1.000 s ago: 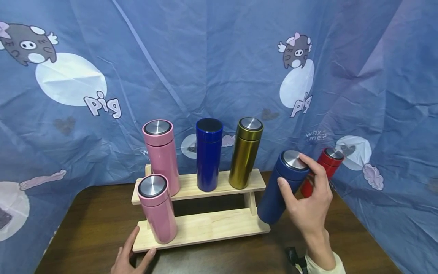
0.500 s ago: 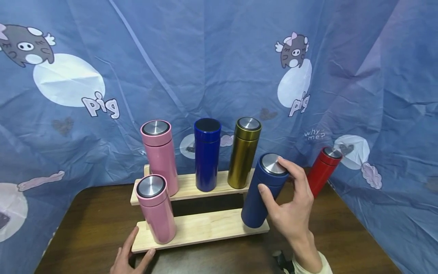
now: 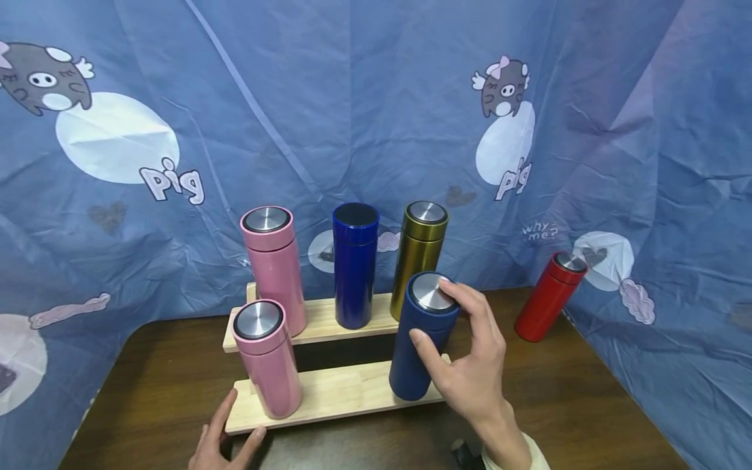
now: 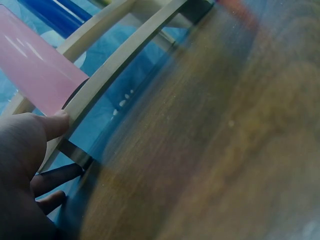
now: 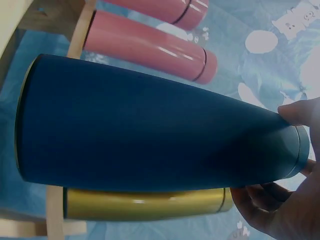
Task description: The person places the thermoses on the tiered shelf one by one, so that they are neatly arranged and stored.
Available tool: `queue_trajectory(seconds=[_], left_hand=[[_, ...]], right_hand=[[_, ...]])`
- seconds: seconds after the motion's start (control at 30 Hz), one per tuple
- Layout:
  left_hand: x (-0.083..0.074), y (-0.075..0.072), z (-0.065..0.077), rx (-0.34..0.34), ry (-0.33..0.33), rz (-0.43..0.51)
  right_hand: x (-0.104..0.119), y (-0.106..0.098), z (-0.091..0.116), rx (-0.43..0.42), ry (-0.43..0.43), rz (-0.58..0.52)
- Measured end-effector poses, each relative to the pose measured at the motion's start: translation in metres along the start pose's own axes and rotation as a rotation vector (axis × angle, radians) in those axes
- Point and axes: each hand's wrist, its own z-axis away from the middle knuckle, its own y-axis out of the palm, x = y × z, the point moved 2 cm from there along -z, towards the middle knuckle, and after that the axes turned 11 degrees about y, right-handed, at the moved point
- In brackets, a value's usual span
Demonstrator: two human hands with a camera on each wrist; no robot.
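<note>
My right hand (image 3: pixel 474 369) holds a dark blue thermos bottle (image 3: pixel 412 352) near its steel-topped lid, thumb on the near side and fingers over the top. The bottle leans slightly over the right part of the lower step of a two-step wooden rack (image 3: pixel 346 390). At the rack's lower left corner, my left hand (image 3: pixel 219 444) grips the plank end, with the thumb (image 4: pixel 57 122) against the front edge in the left wrist view. A pink thermos (image 3: pixel 271 378) stands on the lower step beside that hand. In the right wrist view the dark blue bottle (image 5: pixel 130 125) hides part of the gold one.
On the upper step stand another pink thermos (image 3: pixel 279 277), a glossy blue one (image 3: pixel 355 277) and a gold one (image 3: pixel 418 258). A red thermos (image 3: pixel 548 303) stands on the brown table (image 3: pixel 147 391) at the right. A blue printed cloth (image 3: pixel 305 98) hangs behind.
My right hand has carried the dark blue thermos left, from beside the rack to over its lower step, bringing the red thermos into full view. The left hand stays at the corner.
</note>
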Motion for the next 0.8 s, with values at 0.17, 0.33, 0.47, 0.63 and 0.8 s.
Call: queue_trajectory(seconds=[0.17,0.33,0.47,0.63,0.8], left_hand=[[0.0,-0.001,0.001,0.0,0.028,0.026],[0.002,0.0,0.0,0.005,0.036,0.012],[0.005,0.002,-0.001,0.002,0.036,-0.001],[0.007,0.003,-0.001,-0.003,0.039,-0.004],[0.007,0.002,-0.001,0.011,0.031,-0.006]], right_hand=[[0.001,0.013,0.005,0.054,0.012,-0.024],[-0.001,0.026,0.013,0.102,0.049,-0.036],[-0.004,0.037,0.019,0.142,0.06,-0.054],[-0.006,0.047,0.024,0.168,0.052,-0.095],[-0.008,0.053,0.029,0.185,0.05,-0.095]])
